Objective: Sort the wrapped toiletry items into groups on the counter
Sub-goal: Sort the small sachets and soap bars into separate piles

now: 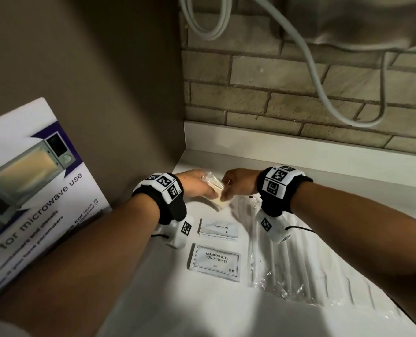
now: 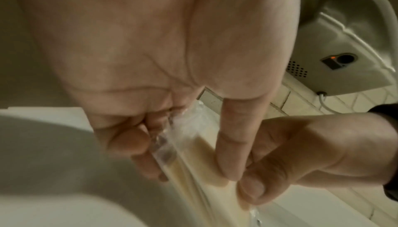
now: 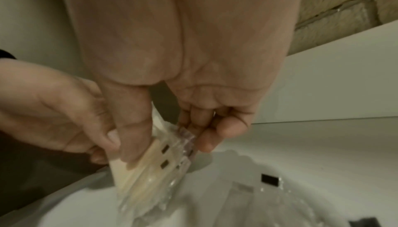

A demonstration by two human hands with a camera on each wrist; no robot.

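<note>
**Both hands on one clear-wrapped packet above the counter**

You've got a clear plastic packet (image 1: 216, 190) held up between your two hands, just off the white counter (image 1: 202, 307), near the back left corner. Inside the wrap is something flat and cream-coloured; the right wrist view shows dark slots in it, but what it is I can't tell.

Your left hand (image 1: 194, 183) grips the packet's left side: in the left wrist view the thumb (image 2: 230, 145) lies straight down the front of the wrap while the fingers (image 2: 140, 154) curl in behind it. Your right hand (image 1: 238, 183) pinches the right edge, thumb (image 3: 133, 128) pressed on the cream face and fingers (image 3: 206, 138) curled at the crinkled seam.

Below your wrists on the counter lies a white sachet marked "Toothpaste" (image 1: 218, 230), flat, with a larger sachet reading "SHAMPOO WITH CONDITIONER" (image 1: 215, 262) just in front of it, the two close but not touching. To their right, under your right forearm, sits a spread of clear-wrapped long white items (image 1: 287, 263), crinkled plastic catching the light; I can't make out what they are.

At the far left a microwave-use leaflet (image 1: 31, 186) leans against the brown side wall. Behind the counter runs a brick wall (image 1: 275, 93), with white cables (image 1: 319, 76) looping down across it.
</note>
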